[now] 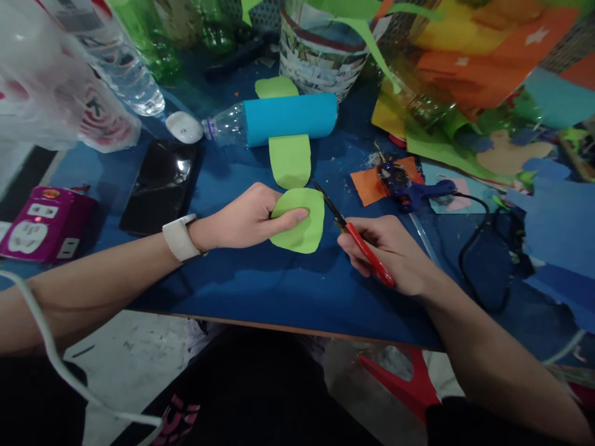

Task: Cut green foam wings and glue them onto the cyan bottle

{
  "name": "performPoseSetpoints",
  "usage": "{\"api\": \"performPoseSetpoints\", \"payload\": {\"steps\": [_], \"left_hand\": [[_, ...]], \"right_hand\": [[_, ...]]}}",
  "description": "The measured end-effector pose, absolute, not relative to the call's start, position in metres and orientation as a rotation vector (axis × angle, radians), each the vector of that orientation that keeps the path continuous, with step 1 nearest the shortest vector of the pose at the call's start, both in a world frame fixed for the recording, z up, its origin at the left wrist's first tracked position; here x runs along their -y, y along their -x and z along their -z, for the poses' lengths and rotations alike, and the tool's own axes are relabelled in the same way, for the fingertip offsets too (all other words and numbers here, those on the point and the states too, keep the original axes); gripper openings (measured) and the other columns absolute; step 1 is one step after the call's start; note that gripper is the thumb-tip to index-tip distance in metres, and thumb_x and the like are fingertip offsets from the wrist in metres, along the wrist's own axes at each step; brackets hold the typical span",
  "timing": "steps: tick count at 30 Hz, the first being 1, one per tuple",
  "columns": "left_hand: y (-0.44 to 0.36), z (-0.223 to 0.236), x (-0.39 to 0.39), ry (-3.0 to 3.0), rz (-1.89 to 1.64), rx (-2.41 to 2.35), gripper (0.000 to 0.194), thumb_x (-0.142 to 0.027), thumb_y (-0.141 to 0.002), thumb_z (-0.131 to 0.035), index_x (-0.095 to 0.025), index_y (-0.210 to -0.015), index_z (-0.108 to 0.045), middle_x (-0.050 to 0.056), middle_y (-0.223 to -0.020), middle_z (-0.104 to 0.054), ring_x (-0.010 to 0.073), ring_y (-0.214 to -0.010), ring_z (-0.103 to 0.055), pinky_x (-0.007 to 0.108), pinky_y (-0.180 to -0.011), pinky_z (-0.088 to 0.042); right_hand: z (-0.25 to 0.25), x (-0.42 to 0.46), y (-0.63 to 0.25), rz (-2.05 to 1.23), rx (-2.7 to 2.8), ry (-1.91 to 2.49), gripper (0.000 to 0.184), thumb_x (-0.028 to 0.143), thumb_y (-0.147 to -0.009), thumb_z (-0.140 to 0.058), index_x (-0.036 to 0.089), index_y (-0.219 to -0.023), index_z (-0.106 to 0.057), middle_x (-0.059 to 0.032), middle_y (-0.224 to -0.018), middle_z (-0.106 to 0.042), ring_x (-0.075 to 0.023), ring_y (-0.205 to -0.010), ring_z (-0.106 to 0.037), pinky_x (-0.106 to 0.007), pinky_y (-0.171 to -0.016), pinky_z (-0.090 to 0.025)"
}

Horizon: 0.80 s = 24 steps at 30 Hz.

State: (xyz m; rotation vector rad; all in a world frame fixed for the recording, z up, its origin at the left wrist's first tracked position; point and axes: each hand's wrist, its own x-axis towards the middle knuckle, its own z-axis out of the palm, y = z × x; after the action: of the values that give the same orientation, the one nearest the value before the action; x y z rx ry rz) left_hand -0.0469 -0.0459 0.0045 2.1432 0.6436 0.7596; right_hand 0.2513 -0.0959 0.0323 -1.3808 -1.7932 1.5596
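Observation:
My left hand [253, 218] pinches a rounded light-green paper piece [304, 232], its thumb lying on top. In my right hand [385, 248] is a pair of red-handled scissors [367, 251]; the dark blades point up and left, just beside the paper's right edge. Beyond both hands lies a clear plastic bottle [230, 124] on its side, wrapped in blue paper [290, 116]. A green paper flap [290, 162] sticks out from the bottle's near side, and another green flap [276, 87] shows on its far side.
A blue glue gun [409, 186] rests on orange paper at right, its black cord trailing nearby. Coloured paper scraps [493, 68] pile up behind it. To the left are a black phone [160, 186], a purple power adapter [49, 223] and a white mouse [185, 127]. A woven basket [320, 59] stands behind.

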Motion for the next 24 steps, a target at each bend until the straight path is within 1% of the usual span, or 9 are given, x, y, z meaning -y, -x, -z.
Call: {"api": "performPoseSetpoints", "payload": {"steps": [5, 9, 14, 17, 21, 24], "left_hand": [[0.046, -0.007, 0.046, -2.143, -0.733, -0.643, 0.06, -0.034, -0.122, -0.06, -0.022, -0.067, -0.041, -0.007, -0.055, -0.041, 0.0065, -0.048, -0.038, 0.026, -0.05, -0.028], [0.046, -0.008, 0.047, -2.129, -0.725, -0.669, 0.061, -0.038, -0.122, -0.06, -0.021, -0.066, -0.042, -0.006, -0.055, -0.043, 0.0059, -0.049, -0.038, 0.025, -0.05, -0.028], [0.046, -0.007, 0.045, -2.1, -0.727, -0.644, 0.065, -0.044, -0.124, -0.06, -0.022, -0.066, -0.041, -0.006, -0.055, -0.041, 0.0061, -0.048, -0.037, 0.025, -0.049, -0.027], [0.047, -0.008, 0.044, -2.078, -0.712, -0.632, 0.068, -0.049, -0.124, -0.062, -0.022, -0.066, -0.04, -0.006, -0.055, -0.041, 0.0068, -0.048, -0.037, 0.026, -0.048, -0.026], [0.049, -0.008, 0.043, -2.045, -0.649, -0.622, 0.07, -0.052, -0.123, -0.063, -0.023, -0.065, -0.038, -0.007, -0.054, -0.037, 0.0064, -0.048, -0.032, 0.025, -0.047, -0.024], [0.049, -0.009, 0.042, -2.025, -0.599, -0.593, 0.07, -0.049, -0.122, -0.064, -0.023, -0.065, -0.035, -0.008, -0.055, -0.033, 0.0062, -0.049, -0.029, 0.026, -0.047, -0.023]], "right_hand": [[-0.032, 0.097, -0.252, -1.555, 1.8, 1.382, 0.077, 0.087, -0.1, -0.083, 0.025, -0.069, -0.051, 0.0027, -0.058, -0.047, -0.0125, -0.051, -0.041, -0.032, -0.048, -0.028], [-0.034, 0.096, -0.252, -1.559, 1.797, 1.389, 0.076, 0.086, -0.101, -0.084, 0.025, -0.069, -0.051, 0.0028, -0.058, -0.046, -0.0121, -0.05, -0.041, -0.032, -0.048, -0.028], [-0.039, 0.091, -0.252, -1.538, 1.865, 1.384, 0.078, 0.088, -0.101, -0.082, 0.026, -0.067, -0.049, 0.003, -0.055, -0.046, -0.0117, -0.047, -0.041, -0.032, -0.047, -0.028], [-0.041, 0.086, -0.255, -1.566, 1.891, 1.342, 0.076, 0.086, -0.102, -0.082, 0.026, -0.068, -0.05, 0.0036, -0.051, -0.05, -0.012, -0.044, -0.045, -0.031, -0.046, -0.03], [-0.039, 0.079, -0.265, -1.63, 1.958, 1.306, 0.075, 0.086, -0.104, -0.079, 0.026, -0.07, -0.051, 0.0027, -0.053, -0.056, -0.0122, -0.045, -0.047, -0.032, -0.047, -0.032], [-0.038, 0.075, -0.271, -1.63, 2.039, 1.283, 0.077, 0.089, -0.105, -0.075, 0.026, -0.07, -0.049, 0.0025, -0.057, -0.052, -0.0126, -0.05, -0.043, -0.033, -0.051, -0.032]]}}
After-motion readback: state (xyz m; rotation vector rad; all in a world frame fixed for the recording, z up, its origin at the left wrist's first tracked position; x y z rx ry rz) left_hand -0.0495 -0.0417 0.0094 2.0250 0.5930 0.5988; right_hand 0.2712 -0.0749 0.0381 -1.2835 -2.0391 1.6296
